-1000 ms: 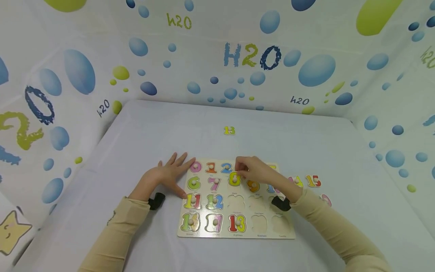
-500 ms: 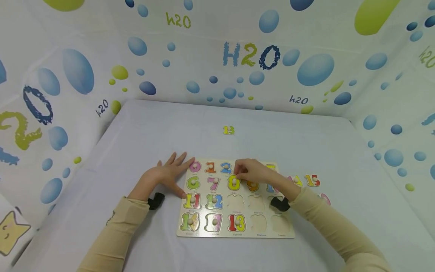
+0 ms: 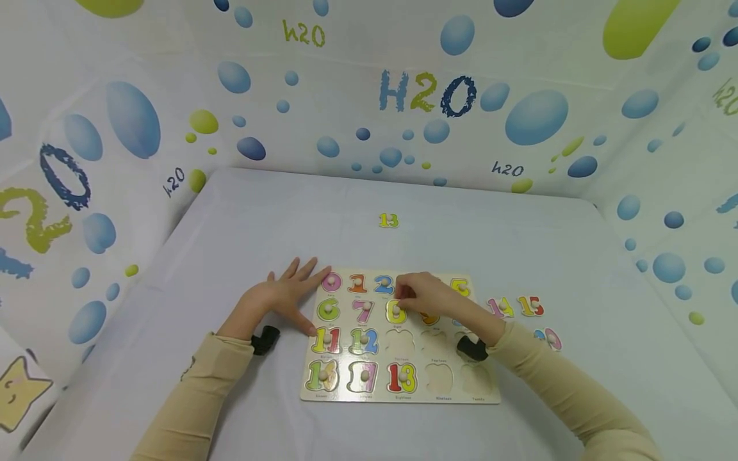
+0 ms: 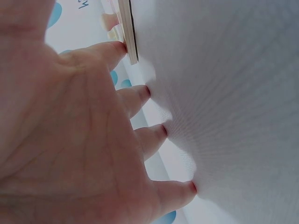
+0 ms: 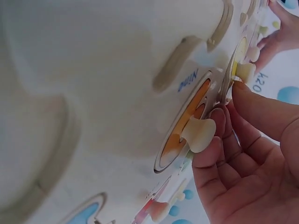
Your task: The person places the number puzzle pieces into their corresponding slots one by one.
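A wooden number puzzle board [image 3: 419, 365] lies on the white cloth. My right hand [image 3: 429, 294] is at the top of the yellow number 8 puzzle piece [image 3: 396, 314], which sits at its slot. The right wrist view has thumb and index finger curled at the edge of that yellow piece, beside its knob [image 5: 245, 72]; the other fingers bend near the knob of the orange number 9 [image 5: 187, 121]. My left hand [image 3: 284, 299] is spread at the board's left edge. Its thumb touches the board's side [image 4: 127, 28], while other fingertips rest on the cloth.
Loose number pieces lie right of the board: 14 [image 3: 500, 307], 15 [image 3: 530, 305] and a blue and pink one [image 3: 551, 339]. A 13 piece [image 3: 389, 220] lies beyond it. Bare slots [image 3: 439, 379] show at the board's lower right. Printed curtains [image 3: 346, 115] stand behind.
The number 8 piece has moved slightly down from across its slot's upper edge into line with the slot. My right hand moved toward me with it. The left hand stays put.
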`<action>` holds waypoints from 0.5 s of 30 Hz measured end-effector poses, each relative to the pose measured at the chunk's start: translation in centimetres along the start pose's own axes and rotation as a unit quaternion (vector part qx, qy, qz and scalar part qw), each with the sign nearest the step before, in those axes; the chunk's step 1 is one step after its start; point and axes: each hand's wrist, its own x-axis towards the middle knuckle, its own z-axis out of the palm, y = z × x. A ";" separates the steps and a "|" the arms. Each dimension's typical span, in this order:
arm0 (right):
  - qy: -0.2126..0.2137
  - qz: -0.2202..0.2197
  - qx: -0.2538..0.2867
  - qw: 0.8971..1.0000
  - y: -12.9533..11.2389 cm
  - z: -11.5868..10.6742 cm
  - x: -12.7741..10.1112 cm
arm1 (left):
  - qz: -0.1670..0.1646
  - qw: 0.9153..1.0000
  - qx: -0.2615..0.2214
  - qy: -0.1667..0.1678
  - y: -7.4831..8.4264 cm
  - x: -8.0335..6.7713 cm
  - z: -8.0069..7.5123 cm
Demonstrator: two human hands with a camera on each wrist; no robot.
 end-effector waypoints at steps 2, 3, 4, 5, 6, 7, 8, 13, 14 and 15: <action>0.001 0.001 -0.004 1.000 -0.1 0.1 -0.1 | -0.001 1.000 0.001 0.000 0.0 0.0 0.0; 0.002 -0.001 -0.006 1.000 -0.2 0.1 -0.1 | -0.001 1.000 0.001 0.000 0.0 0.0 0.0; 0.004 -0.002 -0.008 1.000 -0.2 0.1 -0.2 | -0.001 1.000 0.001 -0.001 0.0 0.0 0.0; 0.004 -0.003 -0.010 1.000 -0.3 0.2 -0.2 | -0.001 1.000 0.001 -0.001 0.0 0.0 0.0; 0.004 -0.003 -0.015 1.000 -0.4 0.2 -0.2 | 0.000 1.000 0.001 -0.001 0.0 0.0 0.0; 0.003 -0.007 -0.021 1.000 -0.4 0.2 -0.2 | 0.001 1.000 0.001 -0.001 0.0 0.0 0.0; 0.003 -0.012 -0.029 1.000 -0.5 0.2 -0.2 | 0.001 1.000 0.002 -0.002 0.0 0.0 -0.1; -0.008 -0.030 -0.082 0.996 -1.3 0.0 0.1 | 0.002 1.000 0.003 -0.002 -0.1 0.1 0.0; -0.016 -0.029 -0.089 0.995 -1.4 -0.2 0.2 | 0.002 1.000 0.002 -0.003 -0.1 0.2 0.0; -0.028 -0.026 -0.093 0.995 -1.5 -0.4 0.3 | 0.005 1.000 0.000 -0.002 0.0 0.2 0.1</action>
